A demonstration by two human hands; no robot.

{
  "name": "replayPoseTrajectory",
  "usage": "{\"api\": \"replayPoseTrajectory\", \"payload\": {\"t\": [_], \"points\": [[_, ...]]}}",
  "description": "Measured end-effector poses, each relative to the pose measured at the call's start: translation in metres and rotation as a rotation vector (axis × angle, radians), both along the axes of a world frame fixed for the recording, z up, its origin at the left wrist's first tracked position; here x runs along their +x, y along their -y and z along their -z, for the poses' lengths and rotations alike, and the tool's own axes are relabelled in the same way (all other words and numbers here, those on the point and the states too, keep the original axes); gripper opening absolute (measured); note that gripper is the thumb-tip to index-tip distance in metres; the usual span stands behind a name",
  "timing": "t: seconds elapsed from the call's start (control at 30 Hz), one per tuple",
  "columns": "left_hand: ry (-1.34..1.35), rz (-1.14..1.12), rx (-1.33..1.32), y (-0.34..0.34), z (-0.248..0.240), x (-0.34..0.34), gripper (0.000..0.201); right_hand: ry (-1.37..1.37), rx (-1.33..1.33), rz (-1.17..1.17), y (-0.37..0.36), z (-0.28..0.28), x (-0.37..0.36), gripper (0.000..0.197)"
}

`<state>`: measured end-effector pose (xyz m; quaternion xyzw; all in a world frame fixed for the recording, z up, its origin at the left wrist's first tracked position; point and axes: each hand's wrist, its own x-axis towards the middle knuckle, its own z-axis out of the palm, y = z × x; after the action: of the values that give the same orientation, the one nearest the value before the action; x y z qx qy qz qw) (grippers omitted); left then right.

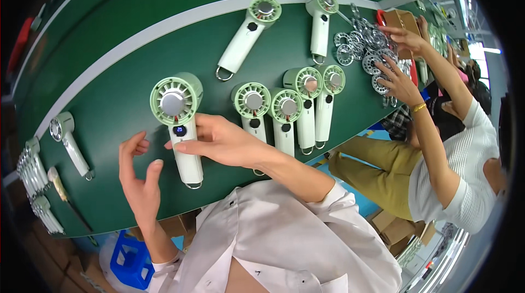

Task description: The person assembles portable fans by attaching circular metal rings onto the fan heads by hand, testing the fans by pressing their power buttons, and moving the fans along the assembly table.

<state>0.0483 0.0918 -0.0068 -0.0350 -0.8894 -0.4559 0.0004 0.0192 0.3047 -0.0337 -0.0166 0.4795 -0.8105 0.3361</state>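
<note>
A pale green and white handheld fan (174,104) is gripped round its handle by my right hand (227,141), whose thumb presses the front below a lit blue display. The fan's round head with a silver centre faces up, and a metal ring hangs at the handle's foot. Just left of the fan, my left hand (141,181) is open and holds nothing, its fingers loosely bent and the thumb apart. Close by my right forearm lie several similar fans in a row, among them one fan (253,100) partly hidden behind my wrist.
Two more fans (240,44) (320,28) lie farther back on the green table (136,58). At the left are a single fan (71,142), stacked fans (31,170) and a screwdriver-like tool (60,189). A co-worker's hands (402,82) touch clear ring-shaped parts (358,41) at the right.
</note>
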Motion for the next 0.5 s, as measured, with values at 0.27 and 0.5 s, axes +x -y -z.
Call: {"api": "replayPoseTrajectory", "payload": {"t": [0.27,0.5], "points": [[-0.283,0.087,0.001,-0.01,-0.011,-0.016,0.047,0.093,-0.015,-0.061,-0.011,-0.002,0.002,0.036],[-0.27,0.092,0.043,-0.032,-0.011,-0.023,0.036,0.101,0.019,-0.027,-0.028,-0.007,0.007,0.037]]}}
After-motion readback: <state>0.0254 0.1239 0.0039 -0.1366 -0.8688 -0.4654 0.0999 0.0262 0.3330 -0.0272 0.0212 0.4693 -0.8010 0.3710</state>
